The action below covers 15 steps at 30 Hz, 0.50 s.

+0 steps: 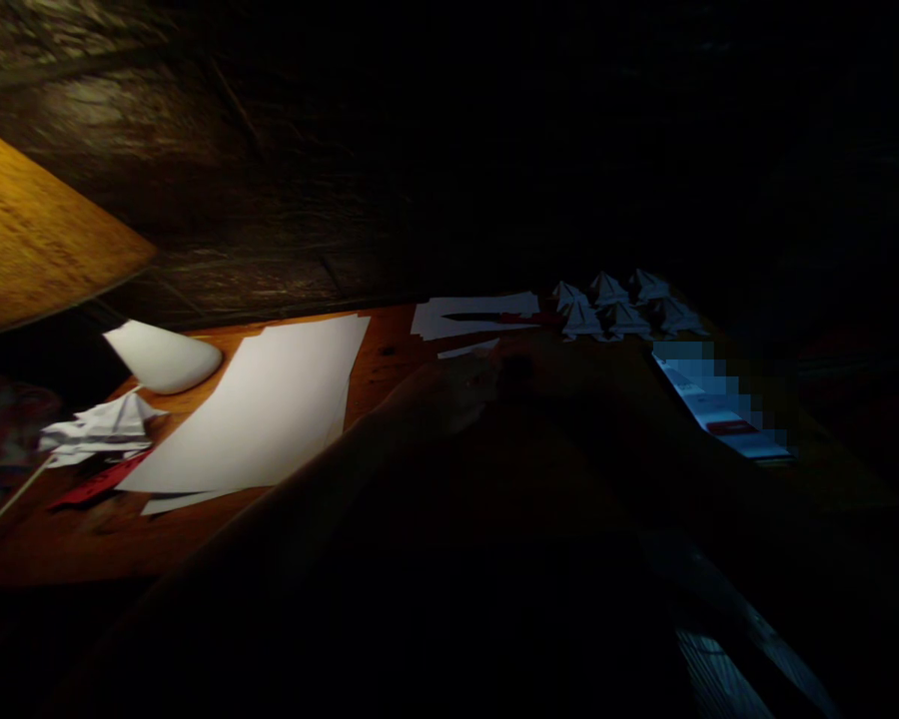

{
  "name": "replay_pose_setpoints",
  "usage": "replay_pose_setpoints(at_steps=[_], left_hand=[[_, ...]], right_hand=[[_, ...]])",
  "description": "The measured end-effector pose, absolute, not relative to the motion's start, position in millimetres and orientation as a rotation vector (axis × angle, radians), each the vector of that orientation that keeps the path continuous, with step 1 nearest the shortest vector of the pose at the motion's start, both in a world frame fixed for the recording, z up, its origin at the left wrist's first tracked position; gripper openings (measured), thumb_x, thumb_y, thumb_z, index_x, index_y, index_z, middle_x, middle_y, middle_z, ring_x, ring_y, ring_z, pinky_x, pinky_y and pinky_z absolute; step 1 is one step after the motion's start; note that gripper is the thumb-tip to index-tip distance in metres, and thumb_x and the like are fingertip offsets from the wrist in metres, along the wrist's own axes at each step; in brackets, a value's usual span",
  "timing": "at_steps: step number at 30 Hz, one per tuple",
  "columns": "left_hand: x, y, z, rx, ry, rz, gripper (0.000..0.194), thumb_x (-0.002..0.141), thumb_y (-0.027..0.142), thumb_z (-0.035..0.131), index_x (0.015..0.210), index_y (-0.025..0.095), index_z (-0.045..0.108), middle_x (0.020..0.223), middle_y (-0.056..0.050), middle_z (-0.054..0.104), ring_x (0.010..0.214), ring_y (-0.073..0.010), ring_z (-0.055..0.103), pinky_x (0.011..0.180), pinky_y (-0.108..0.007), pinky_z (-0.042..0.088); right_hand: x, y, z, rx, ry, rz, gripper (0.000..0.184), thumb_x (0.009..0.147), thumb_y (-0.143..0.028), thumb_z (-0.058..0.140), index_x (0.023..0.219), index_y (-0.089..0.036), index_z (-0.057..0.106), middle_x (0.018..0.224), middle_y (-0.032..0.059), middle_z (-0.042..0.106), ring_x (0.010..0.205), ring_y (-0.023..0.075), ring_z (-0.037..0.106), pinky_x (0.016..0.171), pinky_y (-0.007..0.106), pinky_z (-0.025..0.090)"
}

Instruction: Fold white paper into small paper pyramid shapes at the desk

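Note:
My left hand (pixel 460 387) is over the middle of the wooden table, its fingers drawn together. My right hand (pixel 543 367) meets it from the right, almost lost in the dark. Whatever lies between the fingertips is too dark to make out. Just beyond my left hand shows a narrow white paper piece (pixel 468 350); I cannot tell whether the hand touches it. Farther back are cut white sheets (pixel 475 308) with a dark pointed thing (pixel 486 318), reddish at one end, on them. Several folded paper shapes with pointed tops (pixel 621 318) stand in rows beyond my right hand.
Large white sheets (pixel 259 399) lie on the table (pixel 82 554) at left. Near them are a crumpled folded paper (pixel 109 429), a red strip (pixel 101 484) and a white curved piece (pixel 169 358). A yellow lampshade (pixel 37 240) overhangs. A lit screen (pixel 719 404) is at right.

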State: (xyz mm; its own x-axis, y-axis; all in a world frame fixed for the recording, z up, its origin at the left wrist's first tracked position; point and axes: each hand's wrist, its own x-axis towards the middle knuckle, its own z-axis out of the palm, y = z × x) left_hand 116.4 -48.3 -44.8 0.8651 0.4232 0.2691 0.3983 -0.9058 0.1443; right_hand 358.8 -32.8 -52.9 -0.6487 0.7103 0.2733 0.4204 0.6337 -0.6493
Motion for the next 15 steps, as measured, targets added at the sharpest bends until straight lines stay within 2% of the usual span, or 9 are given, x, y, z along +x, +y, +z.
replay_pose_setpoints(at_steps=[3, 7, 15], left_hand=[[114, -48, -39, 2.926, 0.681, 0.416, 0.020, 0.101, 0.027, 0.062, 0.118, 0.021, 0.069, 0.119, -0.008, 0.067, 0.104, -0.0197, 0.066, 0.090, -0.038, 0.058], [108, -48, -31, 2.892, 0.687, 0.346, 0.037, 0.101, 0.038, 0.064, 0.131, 0.017, 0.061, 0.130, -0.011, 0.063, 0.110, -0.0237, 0.066, 0.093, -0.045, 0.059], [108, -50, -32, 2.852, 0.697, 0.290, 0.036, 0.102, 0.037, 0.063, 0.132, 0.017, 0.061, 0.132, -0.012, 0.063, 0.112, -0.0237, 0.066, 0.094, -0.046, 0.058]], right_hand=[[358, -33, -53, -0.867, -2.317, 0.785, 0.021, 0.075, -0.024, 0.077, 0.096, -0.019, 0.077, 0.101, 0.0061, 0.075, 0.086, 0.0192, 0.067, 0.076, 0.031, 0.050], [356, -34, -50, -0.819, -2.320, 0.813, 0.016, 0.077, -0.022, 0.075, 0.093, -0.021, 0.076, 0.105, 0.0052, 0.076, 0.093, 0.0206, 0.069, 0.083, 0.033, 0.051], [355, -31, -48, -0.827, -2.339, 0.886, 0.018, 0.080, -0.027, 0.076, 0.096, -0.021, 0.076, 0.111, 0.0067, 0.075, 0.098, 0.0212, 0.068, 0.087, 0.036, 0.052]])
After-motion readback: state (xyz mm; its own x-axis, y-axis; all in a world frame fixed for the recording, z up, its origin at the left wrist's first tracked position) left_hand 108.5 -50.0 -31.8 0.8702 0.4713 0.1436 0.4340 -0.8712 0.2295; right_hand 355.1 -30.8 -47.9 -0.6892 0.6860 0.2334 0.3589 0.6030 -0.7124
